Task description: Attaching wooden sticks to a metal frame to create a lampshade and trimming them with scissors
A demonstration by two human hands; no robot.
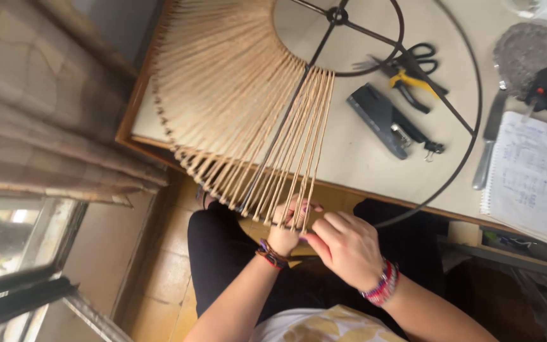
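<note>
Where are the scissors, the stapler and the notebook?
scissors (420, 56): head view, on the black handles.
stapler (382, 119): head view, middle of its dark body.
notebook (533, 174): head view, middle of the white page.

The wire frame (413, 126) lies on the counter (349, 158), its near edge overhanging above my lap. Inside its ring sit a stapler (384, 120) and pliers (409, 85); a notebook (530, 177) lies to its right.

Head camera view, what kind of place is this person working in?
Probably a home craft workspace. A round black wire frame half wrapped in tan cord lies on a worktable, with a staple gun, scissors and a spiral notebook. Both hands, left hand and right hand, work the cords.
</note>
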